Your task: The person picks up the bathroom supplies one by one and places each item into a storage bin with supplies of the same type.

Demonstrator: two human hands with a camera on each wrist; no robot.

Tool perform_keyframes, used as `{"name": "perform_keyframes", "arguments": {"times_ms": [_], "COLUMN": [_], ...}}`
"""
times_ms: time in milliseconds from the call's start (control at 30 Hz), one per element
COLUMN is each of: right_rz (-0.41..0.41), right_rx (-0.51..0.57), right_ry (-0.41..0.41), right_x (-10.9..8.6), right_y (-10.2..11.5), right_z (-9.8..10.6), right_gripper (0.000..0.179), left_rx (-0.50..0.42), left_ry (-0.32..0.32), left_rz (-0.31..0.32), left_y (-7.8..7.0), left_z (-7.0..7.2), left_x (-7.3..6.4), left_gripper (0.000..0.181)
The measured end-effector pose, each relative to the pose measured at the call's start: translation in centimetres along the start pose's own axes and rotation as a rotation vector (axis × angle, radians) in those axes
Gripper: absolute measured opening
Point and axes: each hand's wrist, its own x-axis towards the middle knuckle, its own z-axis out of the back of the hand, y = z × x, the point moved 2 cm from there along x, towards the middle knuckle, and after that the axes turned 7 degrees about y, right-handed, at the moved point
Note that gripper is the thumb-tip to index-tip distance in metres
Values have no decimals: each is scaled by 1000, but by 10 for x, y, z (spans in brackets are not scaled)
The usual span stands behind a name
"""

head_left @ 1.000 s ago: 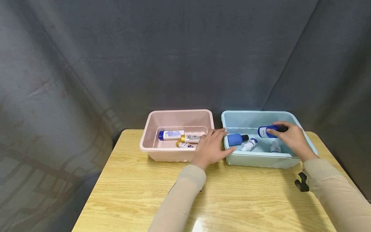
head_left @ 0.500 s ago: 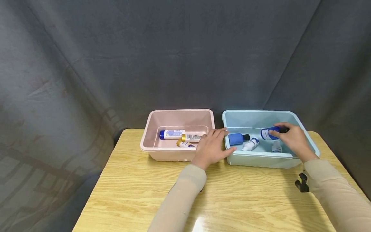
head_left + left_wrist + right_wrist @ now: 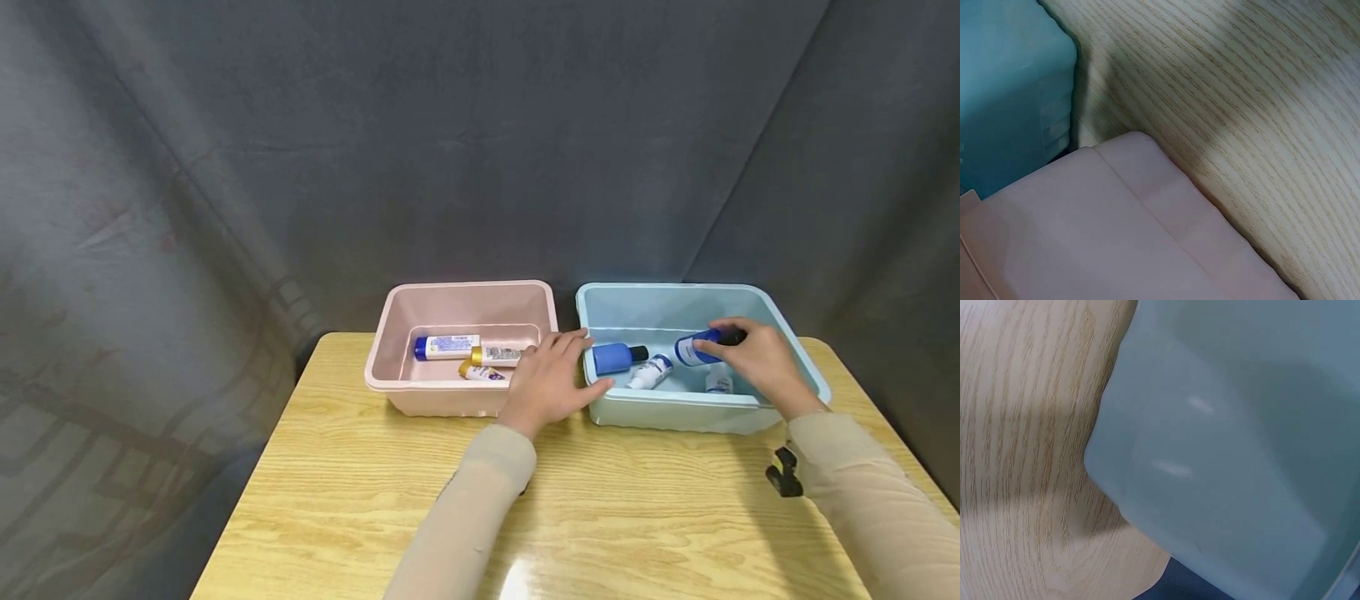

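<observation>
In the head view my right hand (image 3: 757,358) reaches into the light blue bin (image 3: 675,402) and grips a dark blue bottle (image 3: 692,348) by its black-capped end. The bottle lies tilted, its white label facing up. Beside it in that bin are a blue bottle with a black cap (image 3: 613,358), a white bottle with a blue label (image 3: 649,372) and a second small white bottle (image 3: 718,380). My left hand (image 3: 546,379) spreads its fingers across the gap between the bins, over the right edge of the pink bin (image 3: 435,388), fingertips right at the blue bin's rim.
Inside the pink bin lie a white tube with a blue cap (image 3: 447,347), a gold-capped tube (image 3: 497,356) and a smaller gold-and-white tube (image 3: 480,372). Both bins stand at the back of a wooden table (image 3: 360,500). A grey curtain (image 3: 480,150) hangs behind.
The dark blue bottle in my right hand has shifted slightly right and its label end has tipped lower. My left hand has stayed in place between the bins.
</observation>
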Motion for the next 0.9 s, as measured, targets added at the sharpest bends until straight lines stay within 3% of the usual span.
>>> {"name": "perform_keyframes", "arguments": {"times_ms": [433, 700, 900], "right_rz": [-8, 55, 81], "right_rx": [17, 51, 38], "right_ry": [-2, -93, -91], "right_x": [0, -5, -7], "right_y": [0, 4, 5], "right_z": [1, 2, 2], "right_gripper": [65, 49, 49], "left_rx": [1, 9, 1], "left_ry": [-10, -15, -15], "left_rz": [-5, -7, -4], "left_y": [1, -1, 0], "left_z": [-1, -1, -1], "left_x": [0, 1, 1], "left_gripper": [75, 74, 73]}}
